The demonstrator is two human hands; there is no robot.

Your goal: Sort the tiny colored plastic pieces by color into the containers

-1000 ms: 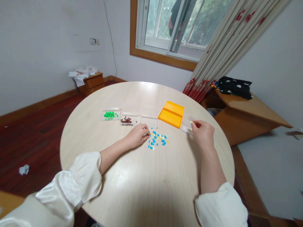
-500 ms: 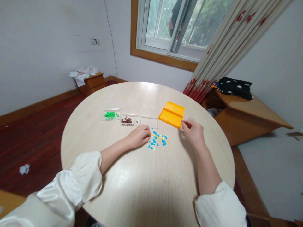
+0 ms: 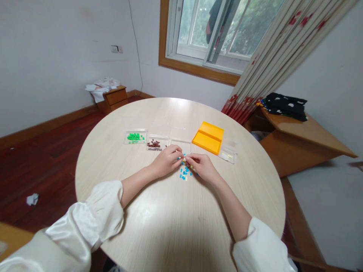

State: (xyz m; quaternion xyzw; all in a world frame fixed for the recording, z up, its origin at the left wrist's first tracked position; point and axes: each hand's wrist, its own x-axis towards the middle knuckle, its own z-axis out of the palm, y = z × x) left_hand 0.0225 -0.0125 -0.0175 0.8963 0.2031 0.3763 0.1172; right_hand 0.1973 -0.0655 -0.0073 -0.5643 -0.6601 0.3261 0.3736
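Observation:
Small blue and yellow building-block pieces (image 3: 184, 172) lie scattered on the table, partly covered by my hands. At the pile's left edge is my left hand (image 3: 170, 160), its fingers curled together; what they hold, if anything, is too small to name. My right hand (image 3: 202, 165) pinches with thumb and forefinger at the pile's far side, its fingertips almost meeting the left ones. Whatever sits in that pinch cannot be made out. Just beyond the hands stands a clear plastic box (image 3: 181, 142). To the right, another clear box (image 3: 227, 155) holds a few pale yellow pieces.
Farther left, one clear box holds green pieces (image 3: 135, 137) and another holds brown pieces (image 3: 154, 144). An open orange case (image 3: 208, 138) lies at the back right of the round table (image 3: 159, 219). A wooden cabinet (image 3: 300, 139) with folded cloth stands beyond the table.
My right hand has moved left from the clear box beside the orange case to the pile, close to my left hand. My left hand has stayed at the pile.

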